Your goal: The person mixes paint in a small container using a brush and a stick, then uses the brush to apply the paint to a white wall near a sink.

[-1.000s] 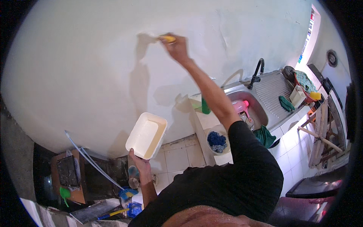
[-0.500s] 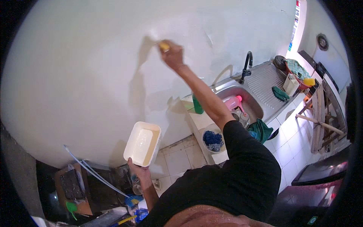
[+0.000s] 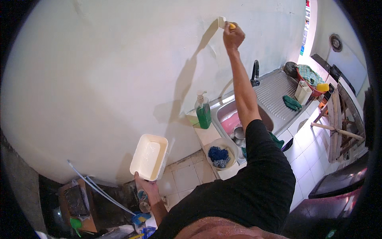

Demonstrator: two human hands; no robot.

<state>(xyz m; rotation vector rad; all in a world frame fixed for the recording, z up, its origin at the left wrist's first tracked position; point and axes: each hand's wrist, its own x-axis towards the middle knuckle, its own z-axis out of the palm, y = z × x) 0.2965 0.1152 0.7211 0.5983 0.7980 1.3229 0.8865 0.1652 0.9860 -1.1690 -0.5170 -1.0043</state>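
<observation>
My right hand (image 3: 234,36) is raised high against the pale wall (image 3: 119,71). It is closed round the yellow handle of a paintbrush (image 3: 222,22), whose flat, whitish head meets the wall or lies very close to it. Lower down and to the left, my left hand (image 3: 146,186) grips the near end of a cream rectangular tub (image 3: 164,161), thumb over the rim. Some pale liquid, looking like paint, lies in the tub, which is tilted towards me. A long shadow of my right arm falls across the wall.
Below my right arm is a steel sink (image 3: 218,116) with a black tap (image 3: 255,73). A green soap bottle (image 3: 203,113) and a bowl of scrubbers (image 3: 234,143) stand on the counter. Pale hoses (image 3: 101,191) rise at lower left; a wooden rack (image 3: 336,123) stands at right.
My right hand has carried the paintbrush up and to the right along the wall. The soap bottle is now in full sight. My left hand and the tub have barely shifted.
</observation>
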